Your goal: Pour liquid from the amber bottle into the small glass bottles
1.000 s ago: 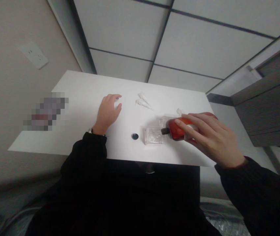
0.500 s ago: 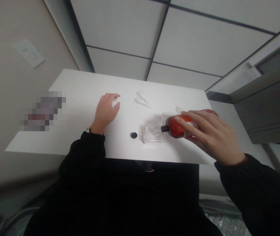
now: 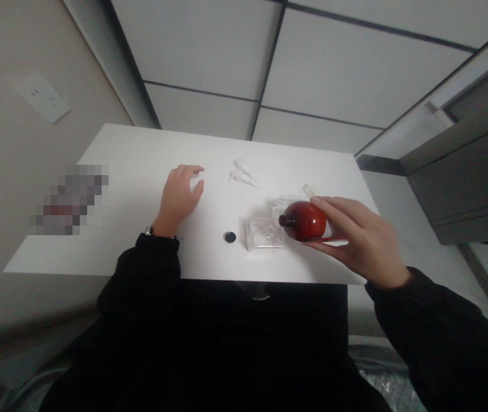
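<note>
Red bottle (image 3: 306, 221): swung up from lying almost sideways half a second ago to standing closer to upright, leaning left with dark neck (image 3: 285, 221) just beside the clear box (image 3: 266, 233).
Right hand (image 3: 364, 243): wrapped around the bottle from the right, digits along far and near sides, spread only as wide as the body gripped between them.
Left hand (image 3: 179, 194): loosely curved, thumb and fingers parted around bare white table (image 3: 141, 149), well apart from the bottle.
Round black cap (image 3: 229, 237): lying left of the clear box, near side.
Crumpled white pieces (image 3: 244, 173): lying far side, between the hands.
Hidden: bottle's base, behind the grip; contact with the table impossible to tell.
Hard to make out: clear packaging (image 3: 281, 205), partly covered by the bottle; pixelated patch (image 3: 70, 200), far left.
</note>
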Demonstrator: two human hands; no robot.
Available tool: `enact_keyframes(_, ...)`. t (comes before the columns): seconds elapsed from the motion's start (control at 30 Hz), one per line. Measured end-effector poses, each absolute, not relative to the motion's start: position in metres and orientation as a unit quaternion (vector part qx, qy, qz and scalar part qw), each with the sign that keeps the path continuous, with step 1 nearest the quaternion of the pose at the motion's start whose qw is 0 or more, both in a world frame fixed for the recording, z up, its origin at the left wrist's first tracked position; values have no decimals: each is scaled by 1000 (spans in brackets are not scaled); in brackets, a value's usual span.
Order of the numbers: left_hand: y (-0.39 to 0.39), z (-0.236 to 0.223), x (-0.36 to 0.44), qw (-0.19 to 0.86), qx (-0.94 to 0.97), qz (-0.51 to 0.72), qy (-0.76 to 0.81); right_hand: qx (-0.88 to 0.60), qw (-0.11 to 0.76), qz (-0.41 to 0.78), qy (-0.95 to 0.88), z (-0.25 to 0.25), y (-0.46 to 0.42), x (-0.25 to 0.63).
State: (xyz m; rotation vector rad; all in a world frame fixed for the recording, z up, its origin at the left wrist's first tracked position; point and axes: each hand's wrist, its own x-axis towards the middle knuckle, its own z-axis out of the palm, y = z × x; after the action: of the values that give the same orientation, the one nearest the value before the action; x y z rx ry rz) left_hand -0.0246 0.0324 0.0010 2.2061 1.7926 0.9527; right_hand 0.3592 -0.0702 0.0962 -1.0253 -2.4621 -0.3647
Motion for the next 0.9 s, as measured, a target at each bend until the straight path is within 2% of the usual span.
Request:
enact_keyframes(0.1,33,1,-26,75,735,316,595,-410,286,-79,-862,91,-68,369)
enact_keyframes(0.2,34,-1,-27,75,736,318,593,-448,308,-82,-835,87,-59,386)
enact_keyframes(0.37,35,-2,-29,75,734,320,594,-485,267,-122,-824,81,-41,410)
enact_keyframes(0.57,35,-3,-31,63,736,319,594,-449,210,-190,-847,79,-34,415)
enact_keyframes(0.9,35,-3,-30,75,734,323,593,-415,162,-220,-868,81,-32,415)
